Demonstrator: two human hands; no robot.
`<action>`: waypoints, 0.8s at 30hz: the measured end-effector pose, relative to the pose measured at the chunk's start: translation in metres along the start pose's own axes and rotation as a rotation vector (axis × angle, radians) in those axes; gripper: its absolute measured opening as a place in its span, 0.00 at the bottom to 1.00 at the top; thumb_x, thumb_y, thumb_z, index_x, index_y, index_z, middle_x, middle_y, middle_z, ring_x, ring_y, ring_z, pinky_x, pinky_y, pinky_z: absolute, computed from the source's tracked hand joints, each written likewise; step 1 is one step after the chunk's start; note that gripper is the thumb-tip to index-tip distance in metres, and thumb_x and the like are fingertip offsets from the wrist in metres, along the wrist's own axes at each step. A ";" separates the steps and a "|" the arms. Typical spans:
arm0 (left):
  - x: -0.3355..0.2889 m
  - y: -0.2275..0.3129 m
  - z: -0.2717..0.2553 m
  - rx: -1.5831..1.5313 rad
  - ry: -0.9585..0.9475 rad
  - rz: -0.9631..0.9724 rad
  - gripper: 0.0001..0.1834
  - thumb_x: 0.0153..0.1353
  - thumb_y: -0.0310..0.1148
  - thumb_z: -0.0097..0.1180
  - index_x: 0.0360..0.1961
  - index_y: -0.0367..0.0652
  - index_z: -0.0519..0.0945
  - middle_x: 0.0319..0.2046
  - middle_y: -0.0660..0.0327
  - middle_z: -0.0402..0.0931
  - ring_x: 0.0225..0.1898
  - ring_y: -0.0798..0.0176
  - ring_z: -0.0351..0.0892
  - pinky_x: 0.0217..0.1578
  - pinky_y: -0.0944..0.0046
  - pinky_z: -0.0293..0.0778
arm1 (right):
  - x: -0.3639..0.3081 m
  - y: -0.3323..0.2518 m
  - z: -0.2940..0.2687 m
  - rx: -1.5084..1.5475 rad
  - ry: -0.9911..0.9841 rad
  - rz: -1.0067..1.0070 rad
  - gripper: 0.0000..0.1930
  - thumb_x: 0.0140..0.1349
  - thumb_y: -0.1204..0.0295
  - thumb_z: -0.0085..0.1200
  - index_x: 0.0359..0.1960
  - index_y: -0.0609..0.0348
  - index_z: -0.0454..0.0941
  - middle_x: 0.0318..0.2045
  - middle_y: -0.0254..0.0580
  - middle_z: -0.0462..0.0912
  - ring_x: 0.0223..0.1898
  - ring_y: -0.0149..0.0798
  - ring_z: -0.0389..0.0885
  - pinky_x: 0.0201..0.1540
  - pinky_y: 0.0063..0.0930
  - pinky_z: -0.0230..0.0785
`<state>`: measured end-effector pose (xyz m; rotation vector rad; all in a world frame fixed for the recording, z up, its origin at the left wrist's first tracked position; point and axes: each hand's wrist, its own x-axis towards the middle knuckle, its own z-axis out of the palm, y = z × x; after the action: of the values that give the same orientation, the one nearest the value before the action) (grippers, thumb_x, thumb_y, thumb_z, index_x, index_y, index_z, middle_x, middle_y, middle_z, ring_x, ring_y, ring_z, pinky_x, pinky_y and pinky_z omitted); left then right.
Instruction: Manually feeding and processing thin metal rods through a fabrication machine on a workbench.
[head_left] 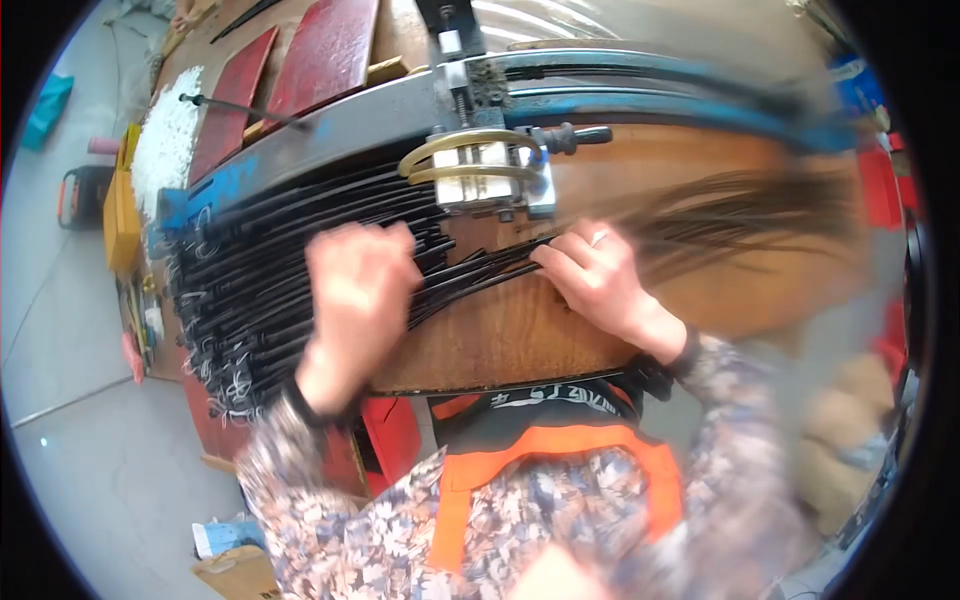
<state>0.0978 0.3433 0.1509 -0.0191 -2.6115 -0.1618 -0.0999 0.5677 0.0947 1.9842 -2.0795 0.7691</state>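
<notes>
A broad row of thin black rods (270, 250) lies side by side across the left of the wooden table (480, 345). Over them is my left hand (362, 275), blurred, its fingers curled into a fist; whatever may be in it is hidden. My right hand (597, 275) pinches a bunch of slender black rods (485, 268) at the middle of the table. Beyond that hand their thin ends (740, 215) fan out to the right, smeared by motion. Just behind my hands stands a metal clamp-like head (490, 170) with a yellowish tube (440, 145) looped round it.
A blue-and-grey rail (350, 125) runs across the table behind the rods. The head's black-handled lever (580, 137) juts right. Dark red boards (325, 55) lie at the back left, near a white patch (168, 140). A red bin (390, 435) is below the front edge.
</notes>
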 end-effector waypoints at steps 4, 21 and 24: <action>-0.021 0.067 -0.007 -0.033 -0.190 -0.285 0.27 0.55 0.23 0.64 0.59 0.42 0.78 0.26 0.60 0.69 0.27 0.57 0.72 0.28 0.58 0.71 | 0.017 -0.008 -0.011 0.119 0.235 -0.166 0.17 0.52 0.66 0.67 0.43 0.57 0.82 0.30 0.36 0.77 0.29 0.38 0.78 0.30 0.33 0.72; 0.070 -0.034 -0.151 0.355 0.219 -0.195 0.05 0.67 0.25 0.58 0.42 0.38 0.76 0.31 0.49 0.75 0.30 0.47 0.76 0.31 0.56 0.71 | 0.045 0.109 -0.051 0.116 0.357 0.329 0.11 0.69 0.75 0.53 0.51 0.56 0.82 0.37 0.41 0.85 0.40 0.35 0.84 0.42 0.27 0.75; 0.060 -0.049 -0.175 0.398 0.313 -0.197 0.04 0.67 0.25 0.58 0.41 0.36 0.77 0.30 0.50 0.75 0.28 0.48 0.75 0.31 0.57 0.71 | 0.141 0.075 -0.038 0.389 0.246 0.222 0.10 0.70 0.70 0.55 0.47 0.56 0.84 0.35 0.39 0.87 0.36 0.30 0.85 0.41 0.25 0.77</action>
<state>0.1309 0.2729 0.3253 0.3730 -2.2849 0.2677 -0.1954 0.4600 0.1735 1.7220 -2.1465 1.4776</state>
